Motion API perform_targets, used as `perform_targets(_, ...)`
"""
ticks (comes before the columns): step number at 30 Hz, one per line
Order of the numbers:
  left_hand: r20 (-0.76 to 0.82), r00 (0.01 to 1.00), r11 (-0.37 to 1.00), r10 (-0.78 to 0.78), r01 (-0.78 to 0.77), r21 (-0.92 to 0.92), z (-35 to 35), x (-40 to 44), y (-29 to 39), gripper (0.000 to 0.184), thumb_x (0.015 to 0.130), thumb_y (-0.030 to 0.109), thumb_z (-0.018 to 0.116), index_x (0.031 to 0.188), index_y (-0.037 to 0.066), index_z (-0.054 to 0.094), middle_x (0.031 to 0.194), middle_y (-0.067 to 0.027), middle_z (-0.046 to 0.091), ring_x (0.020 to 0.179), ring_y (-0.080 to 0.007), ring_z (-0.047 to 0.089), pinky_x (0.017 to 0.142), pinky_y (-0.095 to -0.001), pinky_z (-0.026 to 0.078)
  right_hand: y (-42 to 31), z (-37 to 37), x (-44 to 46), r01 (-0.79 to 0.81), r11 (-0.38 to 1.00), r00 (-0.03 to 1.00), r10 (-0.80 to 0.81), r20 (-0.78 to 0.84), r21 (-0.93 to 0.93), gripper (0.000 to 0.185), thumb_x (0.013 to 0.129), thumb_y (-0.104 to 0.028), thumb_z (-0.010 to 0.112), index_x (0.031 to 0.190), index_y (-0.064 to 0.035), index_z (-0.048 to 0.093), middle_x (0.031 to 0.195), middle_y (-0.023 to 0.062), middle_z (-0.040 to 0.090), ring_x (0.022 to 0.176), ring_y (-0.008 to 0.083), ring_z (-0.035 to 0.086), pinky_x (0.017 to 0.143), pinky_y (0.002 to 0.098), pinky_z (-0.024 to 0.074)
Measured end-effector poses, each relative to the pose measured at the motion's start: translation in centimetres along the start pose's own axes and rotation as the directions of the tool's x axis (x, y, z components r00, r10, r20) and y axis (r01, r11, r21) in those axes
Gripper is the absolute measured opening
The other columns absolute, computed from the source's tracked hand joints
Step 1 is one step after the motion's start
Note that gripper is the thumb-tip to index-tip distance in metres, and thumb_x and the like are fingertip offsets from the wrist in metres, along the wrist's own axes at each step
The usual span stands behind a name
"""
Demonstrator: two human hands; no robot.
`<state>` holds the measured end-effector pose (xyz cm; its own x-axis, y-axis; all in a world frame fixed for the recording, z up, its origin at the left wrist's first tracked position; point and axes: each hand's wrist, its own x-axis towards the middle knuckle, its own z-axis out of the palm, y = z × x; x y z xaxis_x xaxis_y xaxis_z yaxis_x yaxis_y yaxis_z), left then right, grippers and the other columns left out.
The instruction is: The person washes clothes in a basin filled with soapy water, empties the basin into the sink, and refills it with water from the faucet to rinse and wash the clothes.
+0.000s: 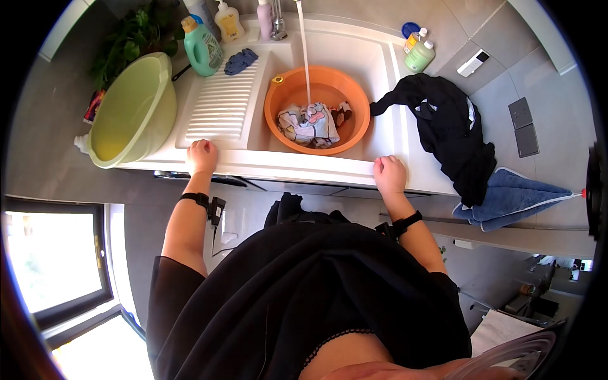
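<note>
My left hand (202,156) rests curled on the front edge of the white sink (297,159), just below its ribbed washboard (218,104). My right hand (389,174), also curled into a fist, lies on the same edge to the right. Nothing shows in either hand. Between them, inside the basin, stands an orange tub (272,120). A stream of water (305,57) falls into it onto a wet, light patterned cloth (310,125). A dark brown cloth (342,114) lies beside that one, partly under water.
A pale green basin (136,107) leans at the left. Behind the washboard stand a teal detergent bottle (202,49) and a soap pump (229,24); a dark blue cloth (241,61) lies on it. Black clothing (443,123) drapes over the right rim, near a hanging blue towel (516,196) and green bottle (419,58).
</note>
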<state>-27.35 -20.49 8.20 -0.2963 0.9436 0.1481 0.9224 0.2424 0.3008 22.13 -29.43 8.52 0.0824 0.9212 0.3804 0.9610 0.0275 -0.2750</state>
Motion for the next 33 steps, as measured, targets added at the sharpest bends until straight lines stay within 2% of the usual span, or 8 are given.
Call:
perform_targets(16,-0.025,1.0,1.0,0.012,-0.013,-0.002,0.45,0.1,-0.34,0.025,0.085,0.03,0.052,0.084,0.01,0.065,0.095,-0.0081,0.063,0.094,-0.0303,0.056,0.084,-0.0414,0.045,-0.1,-0.09,-0.02,-0.006,1.0,1.0,0.006,0.007,-0.017,0.02,0.081,-0.019,0.057,0.068,-0.0043,0.061,0.072,0.0119,0.059,0.068,0.0342,0.055,0.063,0.0452,0.0452)
perform_targets(33,0.012,1.0,1.0,-0.021,0.021,0.0,-0.01,0.11,0.06,0.024,0.084,0.03,0.052,0.083,0.01,0.066,0.098,-0.0077,0.064,0.098,-0.0306,0.055,0.087,-0.0413,0.045,-0.09,-0.04,-0.02,-0.007,1.0,1.0,0.007,0.003,-0.011,0.021,0.081,-0.019,0.057,0.067,-0.0041,0.061,0.071,0.0123,0.059,0.068,0.0341,0.055,0.063,0.0449,0.0454)
